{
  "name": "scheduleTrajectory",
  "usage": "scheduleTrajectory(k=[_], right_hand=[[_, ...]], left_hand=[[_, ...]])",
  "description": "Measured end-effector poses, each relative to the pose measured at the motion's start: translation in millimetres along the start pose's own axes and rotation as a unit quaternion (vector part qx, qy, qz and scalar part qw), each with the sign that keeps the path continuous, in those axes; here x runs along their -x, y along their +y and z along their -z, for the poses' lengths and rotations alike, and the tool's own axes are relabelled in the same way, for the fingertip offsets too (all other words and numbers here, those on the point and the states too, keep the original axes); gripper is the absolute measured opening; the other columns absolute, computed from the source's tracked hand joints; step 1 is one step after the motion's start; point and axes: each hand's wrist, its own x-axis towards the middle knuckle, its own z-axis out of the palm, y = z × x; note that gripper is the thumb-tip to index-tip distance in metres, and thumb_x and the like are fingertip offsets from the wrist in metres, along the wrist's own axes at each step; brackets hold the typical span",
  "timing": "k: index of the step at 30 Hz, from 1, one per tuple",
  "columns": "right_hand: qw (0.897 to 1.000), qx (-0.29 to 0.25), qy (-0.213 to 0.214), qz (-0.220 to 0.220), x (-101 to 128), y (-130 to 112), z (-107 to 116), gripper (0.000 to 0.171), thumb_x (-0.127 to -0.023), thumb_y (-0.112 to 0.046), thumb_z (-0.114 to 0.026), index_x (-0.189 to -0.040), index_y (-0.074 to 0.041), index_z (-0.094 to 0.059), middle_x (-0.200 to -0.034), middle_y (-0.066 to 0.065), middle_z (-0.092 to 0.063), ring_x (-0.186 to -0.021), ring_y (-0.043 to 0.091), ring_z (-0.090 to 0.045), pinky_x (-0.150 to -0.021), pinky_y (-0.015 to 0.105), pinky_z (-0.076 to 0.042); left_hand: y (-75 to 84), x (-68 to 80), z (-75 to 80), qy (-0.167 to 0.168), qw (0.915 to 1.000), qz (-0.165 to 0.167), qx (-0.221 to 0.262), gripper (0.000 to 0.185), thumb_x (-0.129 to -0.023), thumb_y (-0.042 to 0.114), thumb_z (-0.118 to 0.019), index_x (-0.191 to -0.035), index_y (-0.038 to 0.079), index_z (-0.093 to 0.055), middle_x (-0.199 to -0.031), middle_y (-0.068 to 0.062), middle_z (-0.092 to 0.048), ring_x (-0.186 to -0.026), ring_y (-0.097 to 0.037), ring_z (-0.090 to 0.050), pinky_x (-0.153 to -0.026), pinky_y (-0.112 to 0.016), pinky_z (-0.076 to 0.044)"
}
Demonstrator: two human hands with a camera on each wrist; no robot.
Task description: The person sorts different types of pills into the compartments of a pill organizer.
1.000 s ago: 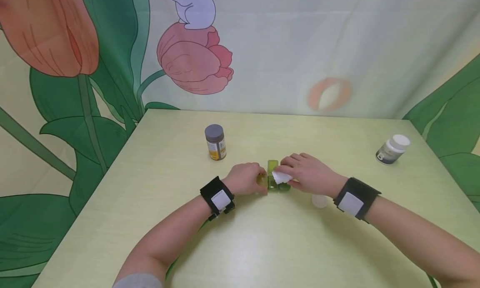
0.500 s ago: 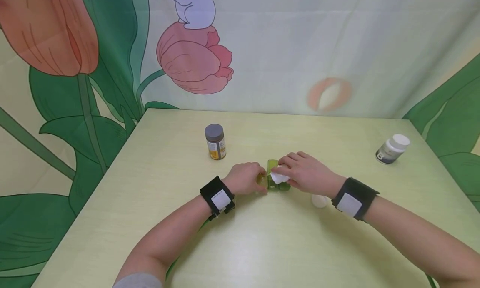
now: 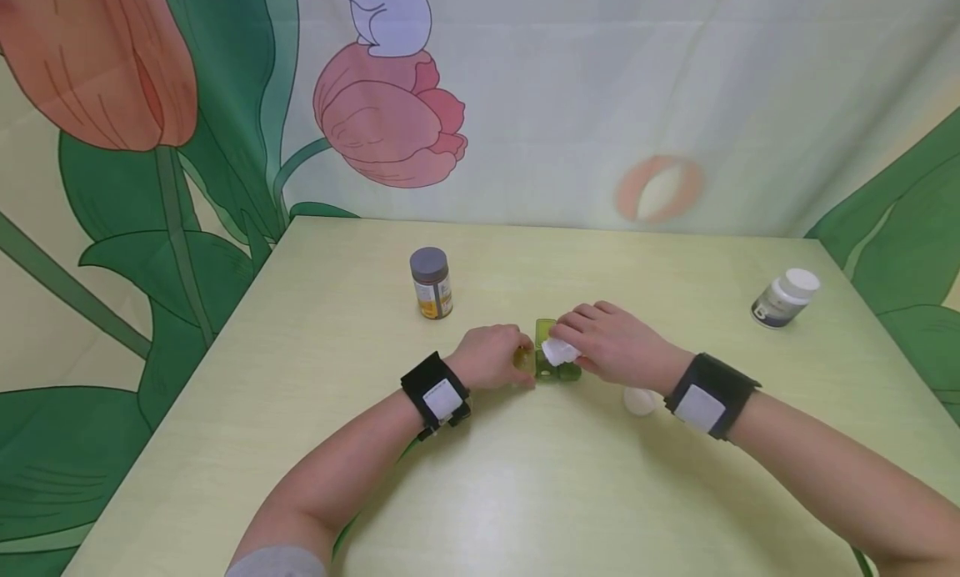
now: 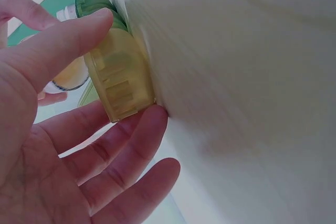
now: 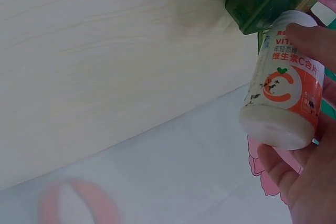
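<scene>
At head-view centre: vitamin C bottle (image 3: 559, 352) gripped by right fingers (image 5: 313, 44), axis slanted, mouth directed leftward above pill box (image 3: 569, 373); box's yellow end pinched by left fingers (image 4: 147, 135).

Well apart on the pale table (image 3: 510, 494)

A grey-lidded bottle (image 3: 432, 295) stands in the far half. At 3 o'clock from it sits a white-capped bottle (image 3: 783, 300). Behind hangs a printed cloth (image 3: 555, 127): from the grey-lidded bottle, its orange tulip (image 3: 97, 60) lies at 10 o'clock, its pink flower (image 3: 390, 118) between 11 and 12.
</scene>
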Motion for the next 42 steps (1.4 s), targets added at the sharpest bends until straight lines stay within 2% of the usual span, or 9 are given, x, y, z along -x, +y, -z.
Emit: scheduleTrajectory(k=[7,13,32,36,39,42], right_hand=[[1.000,-0.018,-0.015,-0.004,0.4,0.4,-1.6,0.054,-0.076,-0.021,-0.085,-0.119,-0.005,-0.057,-0.110,0.009,-0.063,-0.100,0.028,-0.058,-0.087,0.041,-0.048],[1.000,-0.017,-0.009,0.005,-0.4,0.8,-1.5,0.049,-0.078,-0.023,-0.083,-0.116,-0.005,-0.057,-0.106,0.008,-0.062,-0.094,0.027,-0.058,-0.083,0.040,-0.048],[0.999,-0.030,-0.013,0.000,-0.8,1.0,-0.4,0.048,-0.078,-0.022,-0.083,-0.116,-0.005,-0.058,-0.105,0.008,-0.061,-0.094,0.026,-0.058,-0.082,0.039,-0.049],[0.999,-0.045,-0.010,-0.013,3.4,2.9,-4.2,0.049,-0.077,-0.020,-0.084,-0.116,-0.004,-0.058,-0.104,0.008,-0.061,-0.089,0.025,-0.059,-0.080,0.039,-0.051],[0.996,-0.084,-0.008,-0.040,10.0,4.7,-8.0,0.051,-0.077,-0.018,-0.083,-0.118,-0.003,-0.058,-0.100,0.007,-0.059,-0.082,0.020,-0.057,-0.074,0.034,-0.052],[0.987,-0.140,0.002,-0.084,19.1,6.6,-8.9,0.050,-0.079,-0.018,-0.081,-0.120,-0.003,-0.059,-0.098,0.005,-0.057,-0.077,0.016,-0.054,-0.067,0.031,-0.051]], left_hand=[[-1.0,-1.1,-1.3,0.000,1.0000,0.000,0.000,0.054,-0.081,0.043,-0.078,-0.123,0.011,-0.066,-0.085,0.004,-0.054,-0.075,-0.013,-0.050,-0.059,-0.023,-0.036],[-1.6,-1.5,-2.0,0.001,1.0000,0.000,0.001,0.054,-0.081,0.042,-0.079,-0.123,0.011,-0.066,-0.084,0.003,-0.053,-0.073,-0.013,-0.050,-0.058,-0.023,-0.036],[0.0,0.5,-0.6,0.001,1.0000,0.003,0.007,0.054,-0.081,0.041,-0.079,-0.124,0.010,-0.066,-0.084,0.003,-0.053,-0.073,-0.013,-0.050,-0.057,-0.023,-0.036],[-0.1,0.2,-0.9,0.000,1.0000,0.006,0.008,0.054,-0.081,0.041,-0.079,-0.124,0.011,-0.066,-0.085,0.004,-0.053,-0.073,-0.013,-0.050,-0.058,-0.024,-0.037],[-0.3,-0.2,-1.7,-0.001,0.9999,0.008,0.009,0.055,-0.081,0.042,-0.079,-0.124,0.011,-0.066,-0.085,0.004,-0.054,-0.074,-0.013,-0.050,-0.059,-0.024,-0.038],[-0.6,-0.7,-2.8,0.001,0.9999,0.007,0.009,0.055,-0.080,0.042,-0.079,-0.124,0.011,-0.066,-0.086,0.005,-0.054,-0.074,-0.012,-0.051,-0.060,-0.024,-0.039]])
